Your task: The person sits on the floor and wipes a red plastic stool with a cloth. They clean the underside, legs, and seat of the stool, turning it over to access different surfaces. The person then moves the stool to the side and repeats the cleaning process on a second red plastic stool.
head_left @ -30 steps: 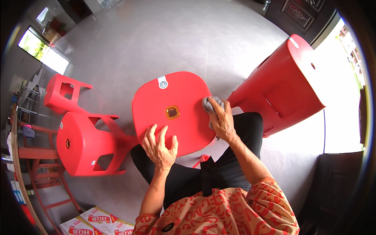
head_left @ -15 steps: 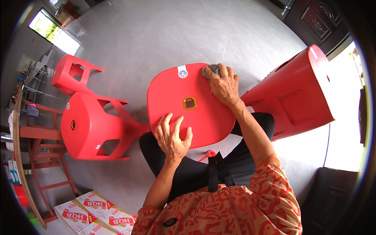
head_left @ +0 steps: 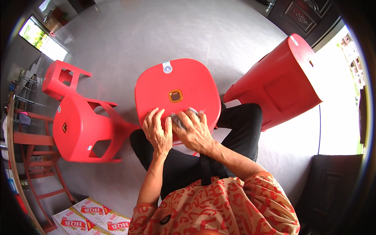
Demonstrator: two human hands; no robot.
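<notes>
In front of me, between my knees, stands a red plastic stool [head_left: 184, 74] with its seat facing up. A yellow-rimmed square hole [head_left: 175, 96] sits at the seat's middle, and a round sticker [head_left: 167, 68] is by its far edge. My right hand [head_left: 194, 134] presses a crumpled grey rag [head_left: 179, 121] onto the near part of the seat, with fingers curled over it. Just to its left, my left hand [head_left: 158, 132] rests on the seat's near edge, fingers spread and holding nothing.
Red stools stand at left, a large one [head_left: 72, 133] and a smaller one [head_left: 55, 80]. A tall red stack of stools [head_left: 274, 88] is at right, beside a bright doorway. Printed cartons [head_left: 92, 215] lie lower left, near a wooden ladder-like frame [head_left: 45, 176].
My right hand has drawn the rag from the seat's far right corner to its near edge, beside my left hand. The whole view has shifted slightly.
</notes>
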